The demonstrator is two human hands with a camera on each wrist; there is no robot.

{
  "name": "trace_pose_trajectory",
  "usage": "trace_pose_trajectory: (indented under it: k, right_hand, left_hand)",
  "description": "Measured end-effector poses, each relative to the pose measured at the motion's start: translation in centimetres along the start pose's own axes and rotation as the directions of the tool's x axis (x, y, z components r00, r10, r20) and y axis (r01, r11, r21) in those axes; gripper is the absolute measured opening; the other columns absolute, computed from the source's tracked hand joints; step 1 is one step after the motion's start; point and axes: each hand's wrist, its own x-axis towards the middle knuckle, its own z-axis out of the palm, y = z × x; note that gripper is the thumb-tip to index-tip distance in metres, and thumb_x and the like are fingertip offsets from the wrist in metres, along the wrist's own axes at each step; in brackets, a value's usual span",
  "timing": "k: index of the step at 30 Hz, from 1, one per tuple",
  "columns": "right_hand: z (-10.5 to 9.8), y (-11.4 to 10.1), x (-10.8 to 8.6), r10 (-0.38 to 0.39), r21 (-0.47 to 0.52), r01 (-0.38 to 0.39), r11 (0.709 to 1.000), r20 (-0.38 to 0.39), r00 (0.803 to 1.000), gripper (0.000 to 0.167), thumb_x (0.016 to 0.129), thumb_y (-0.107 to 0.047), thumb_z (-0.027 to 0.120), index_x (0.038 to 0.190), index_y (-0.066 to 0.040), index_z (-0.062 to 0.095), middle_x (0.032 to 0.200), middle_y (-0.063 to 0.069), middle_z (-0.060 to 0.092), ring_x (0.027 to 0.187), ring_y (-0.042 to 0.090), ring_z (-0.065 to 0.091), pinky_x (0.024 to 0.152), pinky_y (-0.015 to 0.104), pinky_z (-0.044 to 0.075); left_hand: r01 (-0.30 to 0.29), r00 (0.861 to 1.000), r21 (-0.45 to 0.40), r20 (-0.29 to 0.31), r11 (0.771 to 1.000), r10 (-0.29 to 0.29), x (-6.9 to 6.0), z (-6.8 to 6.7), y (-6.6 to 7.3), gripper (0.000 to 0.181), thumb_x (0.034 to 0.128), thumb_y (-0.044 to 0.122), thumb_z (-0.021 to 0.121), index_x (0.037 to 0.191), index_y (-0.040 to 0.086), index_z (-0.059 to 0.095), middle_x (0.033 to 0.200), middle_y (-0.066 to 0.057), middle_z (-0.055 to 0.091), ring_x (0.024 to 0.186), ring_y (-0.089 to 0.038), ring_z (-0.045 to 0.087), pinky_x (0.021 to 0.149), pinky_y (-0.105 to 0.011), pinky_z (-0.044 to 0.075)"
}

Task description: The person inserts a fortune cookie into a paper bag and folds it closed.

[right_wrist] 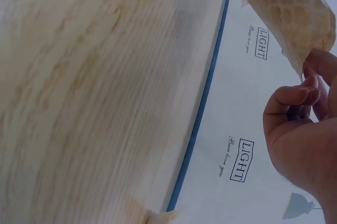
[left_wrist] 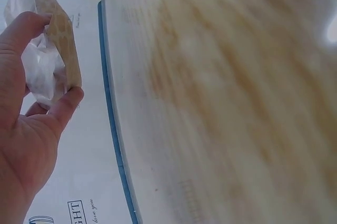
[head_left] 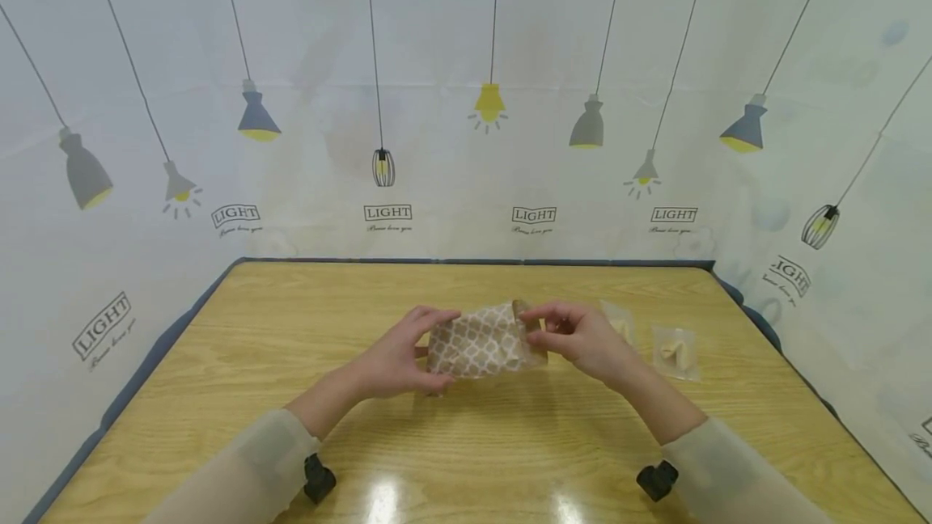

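A brown paper bag with a white lattice print [head_left: 476, 340] is held just above the table, lying lengthwise between both hands. My left hand [head_left: 400, 354] grips its left end, thumb at the near edge and fingers at the far edge. In the left wrist view a whitish, see-through side [left_wrist: 43, 68] of the bag shows, crinkled. My right hand [head_left: 586, 342] pinches the bag's right end, where a plain brown inner surface shows. In the right wrist view its fingertips meet the bag's edge [right_wrist: 289, 8]. What the bag contains is hidden.
On the table's right side lies a fortune cookie in a clear wrapper [head_left: 675, 352]. Another wrapped cookie [head_left: 619, 322] lies partly behind my right hand. The wooden table [head_left: 328, 289] ends at a white backdrop [head_left: 451, 176] printed with lamps.
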Motion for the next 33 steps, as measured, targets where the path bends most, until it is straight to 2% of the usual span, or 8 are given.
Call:
trace_pose_trajectory:
  k: [8, 14, 18, 24, 30, 33]
  right_hand:
    - [0.2, 0.2, 0.0, 0.016, 0.005, -0.016, 1.0, 0.003, 1.0, 0.033, 0.099, -0.015, 0.081, 0.132, -0.008, 0.076, 0.09, 0.003, 0.058, 0.072, 0.011, 0.048, 0.056, 0.018, 0.042]
    - [-0.8, 0.7, -0.3, 0.042, 0.027, -0.042, 0.999, -0.023, 0.999, 0.036, 0.102, -0.022, 0.08, 0.136, -0.011, 0.076, 0.086, -0.002, 0.06, 0.067, 0.011, 0.045, 0.055, 0.021, 0.041]
    - [-2.4, 1.3, -1.2, 0.048, 0.02, -0.048, 0.999, -0.036, 0.998, 0.039, 0.104, -0.025, 0.078, 0.139, -0.008, 0.073, 0.084, -0.002, 0.058, 0.064, 0.011, 0.043, 0.055, 0.025, 0.042]
    - [-6.1, 2.6, -3.1, 0.068, -0.035, -0.07, 0.997, -0.059, 0.996, 0.043, 0.107, -0.03, 0.074, 0.142, -0.006, 0.069, 0.091, 0.0, 0.06, 0.07, 0.016, 0.05, 0.06, 0.032, 0.049]
    - [-9.8, 4.8, -4.5, 0.092, -0.058, -0.099, 0.993, -0.112, 0.989, 0.044, 0.108, -0.032, 0.072, 0.142, -0.004, 0.069, 0.08, -0.005, 0.054, 0.068, 0.017, 0.05, 0.059, 0.037, 0.047]
    - [-11.4, 6.1, -5.2, 0.11, -0.064, -0.119, 0.991, -0.135, 0.985, 0.042, 0.109, -0.032, 0.071, 0.141, -0.005, 0.07, 0.08, -0.008, 0.053, 0.068, 0.018, 0.05, 0.058, 0.038, 0.046]
  left_hand:
    - [0.009, 1.0, -0.007, 0.002, 1.0, -0.009, -0.2, 0.1, 0.0, 0.1, 0.0832, 0.005, 0.091, 0.169, 0.01, 0.04, 0.154, -0.016, 0.045, 0.149, -0.037, 0.048, 0.118, -0.052, 0.058]
    - [0.0, 1.0, -0.001, 0.003, 1.0, 0.0, -0.2, 0.1, -0.4, 0.1, 0.084, 0.006, 0.091, 0.169, 0.012, 0.039, 0.154, -0.015, 0.044, 0.15, -0.037, 0.047, 0.119, -0.051, 0.058]
    - [0.003, 1.0, -0.001, 0.002, 1.0, -0.003, -0.2, 0.1, -0.4, 0.1, 0.084, 0.006, 0.091, 0.169, 0.012, 0.039, 0.155, -0.015, 0.044, 0.15, -0.036, 0.047, 0.119, -0.049, 0.058]
    - [0.012, 1.0, 0.01, 0.001, 1.0, -0.012, -0.3, 0.0, -0.4, 0.1, 0.0844, 0.007, 0.092, 0.169, 0.011, 0.039, 0.155, -0.015, 0.044, 0.15, -0.036, 0.047, 0.119, -0.047, 0.059]
    - [0.011, 1.0, 0.024, -0.005, 1.0, -0.011, -0.2, -0.1, -0.4, 0.099, 0.0853, 0.008, 0.091, 0.169, 0.014, 0.039, 0.157, -0.015, 0.043, 0.151, -0.036, 0.047, 0.119, -0.047, 0.059]
    - [0.014, 1.0, 0.024, -0.002, 1.0, -0.013, -0.1, -0.1, -0.4, 0.098, 0.0854, 0.008, 0.091, 0.169, 0.015, 0.04, 0.157, -0.015, 0.043, 0.151, -0.035, 0.047, 0.119, -0.047, 0.058]
